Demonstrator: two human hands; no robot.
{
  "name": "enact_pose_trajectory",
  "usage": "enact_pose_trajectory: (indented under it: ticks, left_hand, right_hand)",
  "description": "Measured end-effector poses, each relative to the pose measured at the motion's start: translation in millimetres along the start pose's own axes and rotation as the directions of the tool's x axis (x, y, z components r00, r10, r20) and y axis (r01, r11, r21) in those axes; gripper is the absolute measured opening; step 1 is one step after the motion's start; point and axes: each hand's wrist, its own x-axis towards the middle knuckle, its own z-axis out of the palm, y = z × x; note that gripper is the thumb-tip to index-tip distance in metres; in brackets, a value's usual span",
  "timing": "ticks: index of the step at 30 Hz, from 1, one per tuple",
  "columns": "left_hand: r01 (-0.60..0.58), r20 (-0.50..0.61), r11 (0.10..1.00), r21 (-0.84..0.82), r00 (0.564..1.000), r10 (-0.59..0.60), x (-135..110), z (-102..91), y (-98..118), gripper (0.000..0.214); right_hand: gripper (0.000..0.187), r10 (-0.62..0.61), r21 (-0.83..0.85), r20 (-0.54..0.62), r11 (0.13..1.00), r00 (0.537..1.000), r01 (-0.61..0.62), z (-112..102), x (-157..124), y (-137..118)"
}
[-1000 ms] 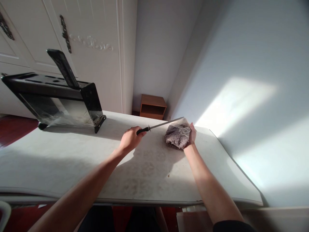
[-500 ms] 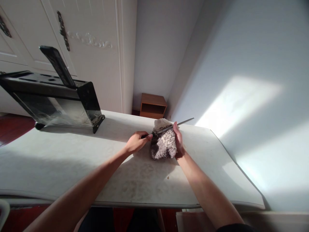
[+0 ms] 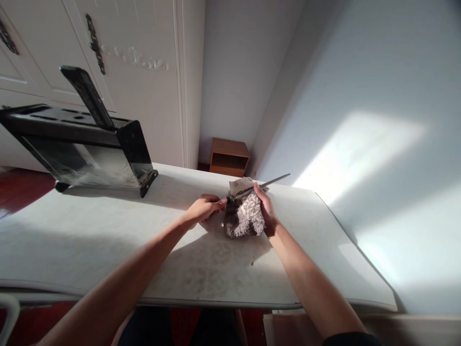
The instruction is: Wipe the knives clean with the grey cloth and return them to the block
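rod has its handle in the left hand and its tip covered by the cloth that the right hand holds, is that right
No, the tip is not covered: the head view shows it sticking out beyond the cloth and the right hand. The rod has its handle in the left hand, and the right hand holds the cloth, as you say.
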Motion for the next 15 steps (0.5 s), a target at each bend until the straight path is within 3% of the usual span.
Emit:
enact_pose_trajectory:
  ticks: [4,12,15]
  left_hand:
    - [-0.017,-0.122,0.996,0.091,0.992,0.029,1.4,5.6,-4.0,0.036]
    - [-0.146,-0.308,0.96,0.238,0.926,0.218,7.1,4.5,-11.9,0.032]
    - [-0.139,-0.36,0.955,0.263,0.904,0.231,8.5,4.7,-13.3,0.027]
  right_hand:
    - [0.028,0.139,-0.007,0.079,0.99,0.987,-0.139,0.8,0.2,0.3]
    - [0.025,0.094,-0.076,0.033,0.993,0.995,-0.091,-4.4,6.9,5.1]
    - [0.028,0.125,-0.069,0.04,0.99,0.991,-0.123,-6.1,7.4,6.0]
